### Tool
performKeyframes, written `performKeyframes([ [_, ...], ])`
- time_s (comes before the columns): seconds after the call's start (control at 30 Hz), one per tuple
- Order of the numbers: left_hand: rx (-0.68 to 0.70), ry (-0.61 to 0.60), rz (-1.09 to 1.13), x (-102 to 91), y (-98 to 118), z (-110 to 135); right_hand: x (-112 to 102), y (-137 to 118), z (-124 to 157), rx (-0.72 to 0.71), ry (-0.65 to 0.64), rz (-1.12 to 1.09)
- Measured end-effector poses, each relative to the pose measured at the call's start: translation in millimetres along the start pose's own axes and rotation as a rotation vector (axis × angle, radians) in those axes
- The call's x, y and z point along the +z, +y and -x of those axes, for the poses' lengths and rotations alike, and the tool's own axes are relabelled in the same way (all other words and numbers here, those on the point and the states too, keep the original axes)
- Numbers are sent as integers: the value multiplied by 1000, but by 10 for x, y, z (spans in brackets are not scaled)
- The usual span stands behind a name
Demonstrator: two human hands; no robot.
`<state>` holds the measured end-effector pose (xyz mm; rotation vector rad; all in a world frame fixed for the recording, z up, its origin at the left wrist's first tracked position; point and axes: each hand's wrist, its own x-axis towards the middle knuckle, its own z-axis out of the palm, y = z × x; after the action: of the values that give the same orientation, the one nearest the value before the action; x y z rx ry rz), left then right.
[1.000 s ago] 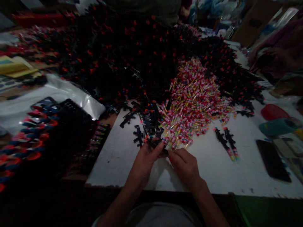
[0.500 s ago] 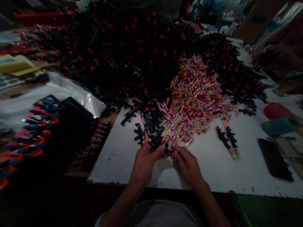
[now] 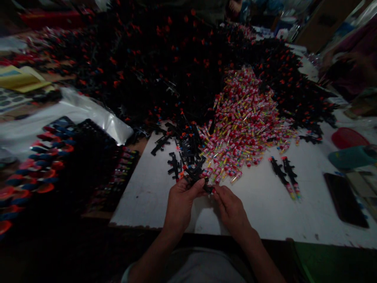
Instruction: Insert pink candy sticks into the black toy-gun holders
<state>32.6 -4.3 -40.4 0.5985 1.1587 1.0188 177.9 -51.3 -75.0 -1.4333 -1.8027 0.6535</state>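
Note:
My left hand [image 3: 180, 204] is closed around a small black toy gun [image 3: 194, 177], held just above the white tabletop [image 3: 141, 200]. At the gun's near right end my right hand [image 3: 231, 206] pinches a small candy tube [image 3: 213, 190]; only a red bit of it shows, the rest is hidden by the fingers. Beyond the hands is a heap of pink-and-red candy tubes [image 3: 244, 118]. Loose black toy guns [image 3: 174, 165] lie just left of it. Two toy guns with tubes on their ends [image 3: 278, 171] rest side by side at the right.
A huge dark pile of toy guns with orange tips [image 3: 165, 70] covers the back. At left are a plastic sheet [image 3: 97, 114] and rows of orange-and-blue pieces [image 3: 44, 165]. A phone [image 3: 346, 200], teal container [image 3: 350, 157] and red lid [image 3: 349, 137] lie right, near another person [image 3: 353, 67].
The view has shifted slightly. My right hand has moved a little down with its fingers still at the gun's end, while my left hand keeps its hold on the toy gun.

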Motion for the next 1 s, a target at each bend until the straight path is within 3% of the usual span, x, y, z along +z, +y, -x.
performKeyframes([
  [0.17, -4, -39, -65, 114, -19, 60, 107, -59, 66, 16, 83, 202],
  [0.27, 54, -110, -269, 93, 73, 28, -102, 59, 119, 40, 181, 316],
  [0.33, 211, -9, -509, -30, 167, -67, -406, 208, 160, 113, 279, 432],
  [0.4, 416, 211, -776, -211, 246, -217, -740, 365, 200, 224, 373, 642],
  [0.47, 505, 379, -1023, -382, 279, -385, -974, 480, 231, 316, 420, 833],
  [0.53, 501, 450, -1223, -493, 266, -520, -1039, 534, 243, 343, 430, 909],
  [0.6, 475, 450, -1317, -546, 236, -587, -974, 552, 240, 297, 397, 880],
  [0.7, 418, 411, -1186, -598, 224, -576, -866, 578, 241, 265, 357, 821],
  [0.87, 372, 422, -747, -632, 304, -450, -858, 518, 203, 332, 459, 819],
  [1.0, 282, 176, -478, -411, 304, -299, -547, 284, 84, 253, 280, 454],
])
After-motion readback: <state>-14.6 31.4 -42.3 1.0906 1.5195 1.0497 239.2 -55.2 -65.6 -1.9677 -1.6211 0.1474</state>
